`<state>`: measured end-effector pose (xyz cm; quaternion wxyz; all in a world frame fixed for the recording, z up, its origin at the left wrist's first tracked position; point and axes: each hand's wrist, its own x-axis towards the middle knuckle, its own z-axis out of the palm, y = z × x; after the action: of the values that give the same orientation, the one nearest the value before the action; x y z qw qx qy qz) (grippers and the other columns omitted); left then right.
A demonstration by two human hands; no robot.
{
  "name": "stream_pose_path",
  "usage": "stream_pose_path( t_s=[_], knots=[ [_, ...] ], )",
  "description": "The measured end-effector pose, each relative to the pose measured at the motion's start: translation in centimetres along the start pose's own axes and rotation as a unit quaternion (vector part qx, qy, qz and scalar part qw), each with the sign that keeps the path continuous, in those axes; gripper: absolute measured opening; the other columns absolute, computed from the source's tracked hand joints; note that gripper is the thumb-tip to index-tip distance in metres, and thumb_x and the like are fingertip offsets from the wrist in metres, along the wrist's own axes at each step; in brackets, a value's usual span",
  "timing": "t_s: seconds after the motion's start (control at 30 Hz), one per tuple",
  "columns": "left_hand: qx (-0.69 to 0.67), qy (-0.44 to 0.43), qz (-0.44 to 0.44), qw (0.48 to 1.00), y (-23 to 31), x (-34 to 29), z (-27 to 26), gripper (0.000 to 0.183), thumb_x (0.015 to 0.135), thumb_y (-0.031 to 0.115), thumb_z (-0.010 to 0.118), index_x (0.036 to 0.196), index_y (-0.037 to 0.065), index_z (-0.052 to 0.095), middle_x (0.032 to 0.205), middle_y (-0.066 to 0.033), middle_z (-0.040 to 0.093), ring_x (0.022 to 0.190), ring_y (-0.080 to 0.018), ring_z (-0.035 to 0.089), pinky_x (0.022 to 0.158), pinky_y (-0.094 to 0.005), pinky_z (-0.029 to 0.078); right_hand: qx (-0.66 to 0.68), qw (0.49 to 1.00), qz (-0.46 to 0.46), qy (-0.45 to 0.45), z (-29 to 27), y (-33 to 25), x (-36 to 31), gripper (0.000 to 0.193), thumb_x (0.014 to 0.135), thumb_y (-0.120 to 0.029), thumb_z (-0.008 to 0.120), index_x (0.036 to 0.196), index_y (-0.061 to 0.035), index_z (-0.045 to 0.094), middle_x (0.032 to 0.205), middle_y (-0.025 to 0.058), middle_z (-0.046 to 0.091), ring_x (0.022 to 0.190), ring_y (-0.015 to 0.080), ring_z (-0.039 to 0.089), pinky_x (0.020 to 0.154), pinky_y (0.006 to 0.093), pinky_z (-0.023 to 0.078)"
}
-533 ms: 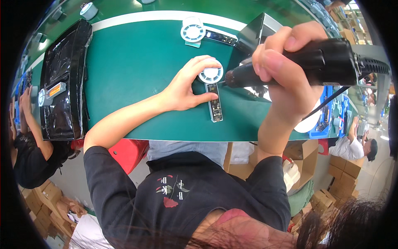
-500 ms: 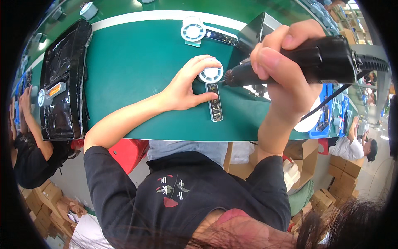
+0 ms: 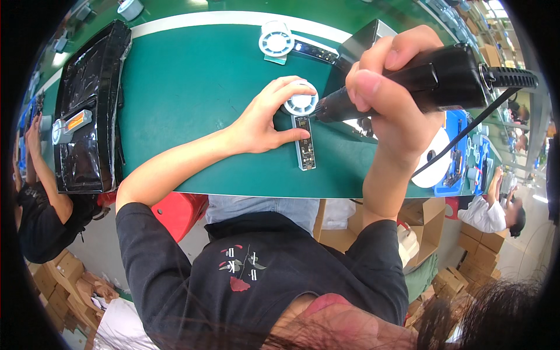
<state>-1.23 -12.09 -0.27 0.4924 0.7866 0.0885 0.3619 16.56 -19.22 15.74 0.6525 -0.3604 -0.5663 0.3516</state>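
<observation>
A light-blue handheld fan part (image 3: 301, 103) lies on the green table, its straight handle exposing a dark circuit board (image 3: 304, 143). My left hand (image 3: 267, 116) is closed on it, fingers over the round head and thumb against the upper handle. In my right hand (image 3: 392, 81) is a black corded electric screwdriver (image 3: 434, 79), held sideways. Its tip end points left at the joint between the fan head and handle; whether the bit touches a screw is too small to tell.
A similar fan part (image 3: 276, 42) rests at the back beside a grey metal box (image 3: 356, 49). To the left, a black plastic-wrapped tray (image 3: 87, 157) carries another fan part (image 3: 76, 123). A white disc (image 3: 434, 163) and blue bin (image 3: 452, 181) stand at right. Co-workers sit on both sides.
My right hand and the screwdriver's rear have shifted slightly left, and the cord hangs differently. My left hand keeps its hold on the fan part.
</observation>
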Motion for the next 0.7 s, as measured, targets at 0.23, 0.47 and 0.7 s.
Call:
stream_pose_path(
  t_s=[0.23, 0.47, 0.7],
  knots=[
    [-0.027, -0.004, -0.025, 0.999, 0.3, -0.1, -0.1, 0.073, 0.073, 0.007, 0.094, 0.139, 0.008, 0.061, 0.138, -0.0157, 0.059, 0.132, -0.0356, 0.056, 0.112, -0.0454, 0.047, 0.125, 0.971, -0.028, -0.200, -2.3, 2.0, 1.4, 0.036, 0.081, 0.010, 0.073, 0.101, -0.0068, 0.048, 0.071, 0.0076, 0.057, 0.052, 0.0133, 0.050, 0.052, 0.0301, 0.045],
    [0.033, -0.014, -0.007, 0.999, -0.1, 0.2, -0.3, 0.079, 0.073, 0.012, 0.095, 0.143, 0.009, 0.059, 0.144, -0.0208, 0.056, 0.135, -0.0400, 0.056, 0.115, -0.0468, 0.045, 0.111, 0.969, -0.023, -0.217, -1.9, 1.4, 1.8, 0.046, 0.076, 0.005, 0.090, 0.101, -0.0060, 0.053, 0.078, 0.0122, 0.069, 0.063, 0.0176, 0.063, 0.057, 0.0314, 0.051],
    [-0.036, -0.030, -0.055, 0.997, -0.1, -0.1, -0.1, 0.079, 0.073, 0.011, 0.095, 0.143, 0.008, 0.059, 0.144, -0.0213, 0.056, 0.135, -0.0415, 0.056, 0.114, -0.0480, 0.045, 0.130, 0.938, -0.050, -0.319, -2.2, 2.0, 2.2, 0.043, 0.077, 0.004, 0.092, 0.094, -0.0061, 0.054, 0.069, 0.0074, 0.063, 0.055, 0.0145, 0.057, 0.048, 0.0272, 0.043]
  ],
)
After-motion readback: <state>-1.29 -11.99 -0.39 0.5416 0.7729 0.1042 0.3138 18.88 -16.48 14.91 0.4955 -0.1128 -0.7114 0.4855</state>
